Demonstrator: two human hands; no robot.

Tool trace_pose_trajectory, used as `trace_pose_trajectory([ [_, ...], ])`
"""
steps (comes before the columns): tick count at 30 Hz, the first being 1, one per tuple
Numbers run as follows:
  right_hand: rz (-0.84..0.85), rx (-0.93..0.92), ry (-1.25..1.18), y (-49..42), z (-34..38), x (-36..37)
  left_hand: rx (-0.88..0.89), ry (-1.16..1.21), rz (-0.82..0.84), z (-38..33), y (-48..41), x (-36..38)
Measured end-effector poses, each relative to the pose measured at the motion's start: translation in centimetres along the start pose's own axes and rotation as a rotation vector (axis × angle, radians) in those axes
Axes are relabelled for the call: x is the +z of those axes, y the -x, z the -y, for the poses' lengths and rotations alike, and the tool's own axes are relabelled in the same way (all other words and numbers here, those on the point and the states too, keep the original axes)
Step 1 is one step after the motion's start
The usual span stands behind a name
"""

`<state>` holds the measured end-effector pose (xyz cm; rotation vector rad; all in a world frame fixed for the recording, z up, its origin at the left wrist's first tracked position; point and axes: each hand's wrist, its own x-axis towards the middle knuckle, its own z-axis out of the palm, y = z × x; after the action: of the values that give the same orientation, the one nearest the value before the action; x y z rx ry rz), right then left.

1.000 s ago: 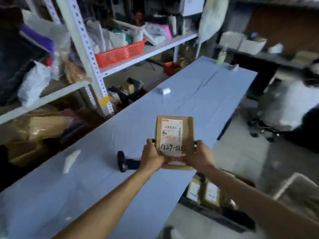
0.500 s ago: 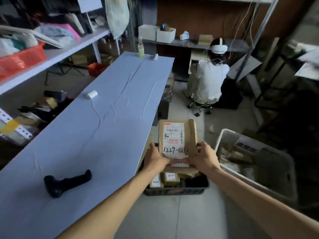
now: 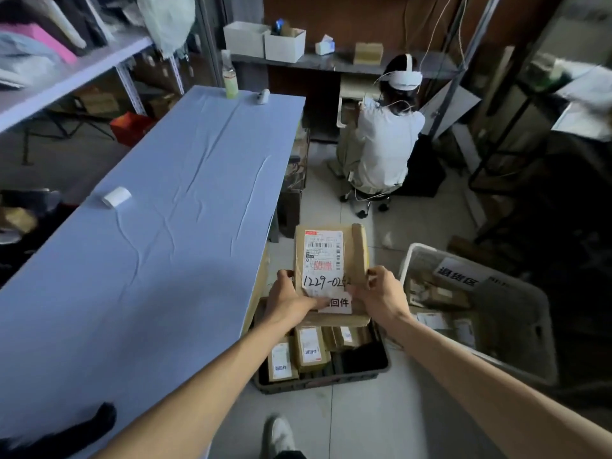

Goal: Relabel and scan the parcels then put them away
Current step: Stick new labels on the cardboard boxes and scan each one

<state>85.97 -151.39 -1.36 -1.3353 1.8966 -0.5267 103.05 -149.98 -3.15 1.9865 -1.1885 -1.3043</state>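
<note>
Hands: your two hands share one load. Left hand (image 3: pixel 291 303) and right hand (image 3: pixel 381 294) each curl round a near corner of the brown cardboard parcel (image 3: pixel 356 256), thumbs on its face.
Parcel: one, held in the air beyond the tabletop's right edge, bearing two white labels.
Crate: one dark plastic crate (image 3: pixel 318 384) on the floor beneath the parcel; three labelled parcels show inside.
Bin: one white plastic bin (image 3: pixel 409 256) just right; you cannot count its contents.
Tabletop: one blue-covered tabletop (image 3: pixel 149 243), carrying one white label roll (image 3: pixel 116 196) and one black handheld scanner (image 3: pixel 82 429).
</note>
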Motion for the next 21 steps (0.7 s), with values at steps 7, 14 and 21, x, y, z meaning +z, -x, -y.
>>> trace_pose_trajectory([
  [7,0.042,0.113,0.191,-7.9,-1.8,3.0,0.181,-0.575,-0.052,1.2,-6.9,1.6],
  [14,0.159,0.232,0.274,-16.2,-10.3,12.0,0.370,-1.091,-0.024,7.5,-15.8,6.8],
  [21,0.258,0.315,0.192,-22.8,-17.3,19.9,0.228,-1.083,0.048,15.0,-22.2,11.6],
])
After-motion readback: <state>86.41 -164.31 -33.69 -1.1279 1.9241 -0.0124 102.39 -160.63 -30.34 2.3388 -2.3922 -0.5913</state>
